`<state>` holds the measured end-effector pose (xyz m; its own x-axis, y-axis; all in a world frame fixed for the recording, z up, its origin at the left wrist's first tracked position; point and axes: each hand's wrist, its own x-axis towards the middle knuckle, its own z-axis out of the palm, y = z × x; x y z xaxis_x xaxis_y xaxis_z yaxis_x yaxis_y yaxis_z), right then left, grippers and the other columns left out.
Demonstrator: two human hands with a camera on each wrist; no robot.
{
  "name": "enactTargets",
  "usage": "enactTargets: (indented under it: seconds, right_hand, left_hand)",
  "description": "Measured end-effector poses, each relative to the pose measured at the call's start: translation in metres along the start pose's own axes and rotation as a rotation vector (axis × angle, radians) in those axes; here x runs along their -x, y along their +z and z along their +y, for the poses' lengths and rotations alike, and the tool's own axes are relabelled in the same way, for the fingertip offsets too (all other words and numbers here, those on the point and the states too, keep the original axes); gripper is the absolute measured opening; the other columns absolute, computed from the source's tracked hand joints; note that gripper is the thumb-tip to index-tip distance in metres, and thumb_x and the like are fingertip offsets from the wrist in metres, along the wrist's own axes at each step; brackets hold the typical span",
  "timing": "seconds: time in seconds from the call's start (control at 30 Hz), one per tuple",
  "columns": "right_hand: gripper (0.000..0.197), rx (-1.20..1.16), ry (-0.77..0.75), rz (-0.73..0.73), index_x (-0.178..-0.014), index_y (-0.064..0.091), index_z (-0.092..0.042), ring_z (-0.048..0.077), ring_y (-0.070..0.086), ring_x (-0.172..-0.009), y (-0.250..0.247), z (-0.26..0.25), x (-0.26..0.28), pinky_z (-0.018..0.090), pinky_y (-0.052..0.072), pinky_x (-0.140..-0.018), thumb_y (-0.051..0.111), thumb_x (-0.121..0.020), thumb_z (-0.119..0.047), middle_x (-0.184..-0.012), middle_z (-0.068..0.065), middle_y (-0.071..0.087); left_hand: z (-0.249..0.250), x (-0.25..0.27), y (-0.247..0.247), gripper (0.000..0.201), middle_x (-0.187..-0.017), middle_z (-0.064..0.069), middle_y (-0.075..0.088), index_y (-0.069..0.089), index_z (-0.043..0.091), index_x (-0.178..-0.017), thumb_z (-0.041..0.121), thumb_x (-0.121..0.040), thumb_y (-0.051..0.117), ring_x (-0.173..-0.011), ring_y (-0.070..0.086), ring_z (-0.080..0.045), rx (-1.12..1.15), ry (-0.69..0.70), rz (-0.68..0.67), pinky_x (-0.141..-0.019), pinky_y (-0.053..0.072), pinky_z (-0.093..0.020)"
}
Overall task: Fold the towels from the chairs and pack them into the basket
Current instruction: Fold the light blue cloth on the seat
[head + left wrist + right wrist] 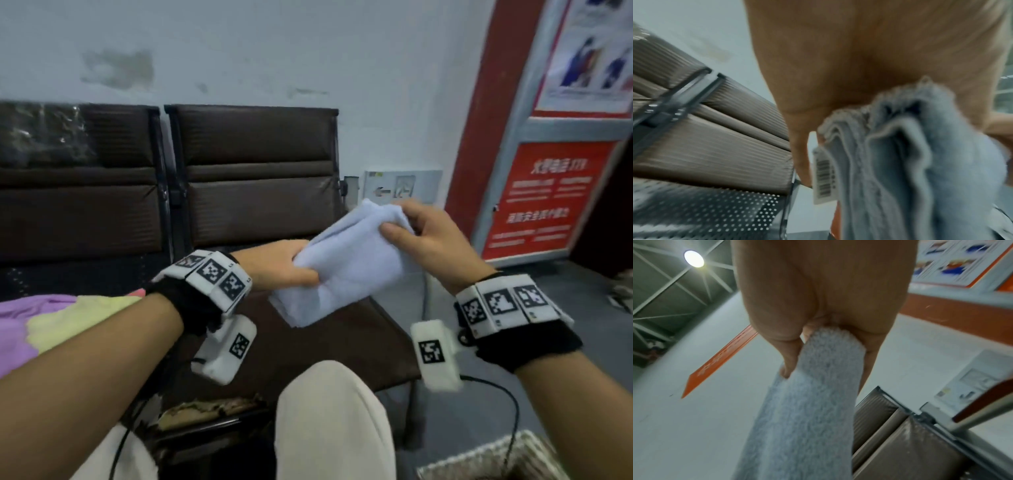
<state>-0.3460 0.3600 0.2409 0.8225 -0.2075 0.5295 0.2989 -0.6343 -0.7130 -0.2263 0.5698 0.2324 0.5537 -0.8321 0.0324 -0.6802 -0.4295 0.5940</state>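
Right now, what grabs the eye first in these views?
A folded pale blue towel held in mid-air above the brown chair, gripped by the left hand at its left end and the right hand at its upper right corner. Purple and yellow towels lie at the left edge. A woven basket peeks in at bottom right.

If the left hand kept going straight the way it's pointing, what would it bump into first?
The left hand points rightward along the folded blue towel it grips, so it would probably meet the right hand holding the towel's other end. Depth is hard to judge.
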Motion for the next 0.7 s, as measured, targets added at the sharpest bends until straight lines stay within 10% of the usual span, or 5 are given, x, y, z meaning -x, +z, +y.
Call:
enactTargets:
  seconds: [0.2,0.33,0.53,0.7]
  right_hand:
    - [0.017,-0.098,0.236,0.216,-0.107,0.064,-0.014,0.016,0.062,-0.095,-0.065,0.064,0.097,0.041,0.050,-0.086,0.062,-0.090,-0.015,-0.105,0.009,0.068]
    - [0.023,-0.086,0.436,0.302,-0.112,0.062,-0.004,0.021,0.062,-0.097,-0.092,0.110,0.174,0.040,0.050,-0.086,0.062,-0.090,-0.012,-0.109,0.017,0.067]
    - [0.026,0.064,0.738,0.191,-0.111,0.061,0.005,0.011,0.055,-0.091,-0.104,0.167,0.291,0.008,0.042,-0.073,0.065,-0.088,-0.006,-0.099,0.010,0.064]
    - [0.024,0.208,0.995,-0.113,-0.102,0.060,0.004,0.022,0.054,-0.090,-0.093,0.206,0.357,0.034,0.042,-0.081,0.061,-0.092,-0.018,-0.095,0.018,0.061]
  left_hand:
    - [0.066,-0.060,0.081,0.031,-0.083,-0.004,0.051,0.034,0.016,-0.098,0.034,-0.086,0.056,-0.068,0.050,-0.019,-0.411,0.047,-0.107,-0.054,0.036,-0.032]
    - [0.082,-0.084,0.182,0.033,-0.104,-0.010,0.041,0.040,0.003,-0.110,0.022,-0.088,0.055,-0.089,0.052,-0.033,-0.391,0.172,-0.177,-0.079,0.044,-0.043]
    - [0.069,-0.075,0.345,0.037,-0.122,-0.023,0.051,0.043,-0.004,-0.119,0.014,-0.089,0.053,-0.112,0.053,-0.032,-0.243,0.156,-0.469,-0.091,0.040,-0.038]
    - [0.050,-0.043,0.439,0.045,-0.116,-0.027,0.059,0.049,-0.007,-0.122,0.023,-0.088,0.046,-0.101,0.058,-0.031,-0.193,0.156,-0.784,-0.088,0.042,-0.030]
